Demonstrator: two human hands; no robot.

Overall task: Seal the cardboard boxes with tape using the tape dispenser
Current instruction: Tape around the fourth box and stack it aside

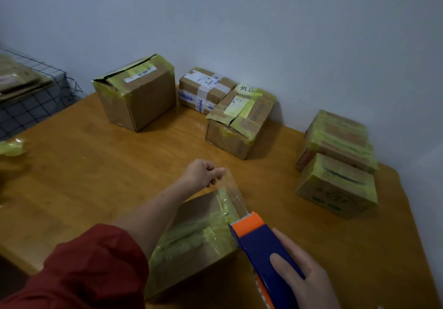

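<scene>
The plain brown cardboard box (191, 209) getting sealed sits right under both hands, on a glossy orange-brown wooden table (96, 164). Its top is already covered in wrinkly, shiny yellow-green tape that catches the light. The left hand (203, 173), coming out of a red fabric sleeve (84, 272), pinches the free end of a clear, glossy tape strip (236, 193) between thumb and curled fingertips, just above the box's far edge. The strip runs taut from those fingers down to the blue and orange plastic tape dispenser (259, 244), whose orange nose sits at the box's right top edge. The right hand (304, 275) grips the dispenser's smooth blue body, thumb flat on the side, other fingers wrapped over the top.

Well beyond the left fingertips there's a taller box (141, 97) with a gaping top flap and a barcode label, a small parcel (206, 88) banded in white printed tape, and a crumpled box (239, 121) with yellow stickers. Off to the right of the pinching fingers is a little pile of boxes (335, 186) wrapped in the same yellow-green tape
</scene>
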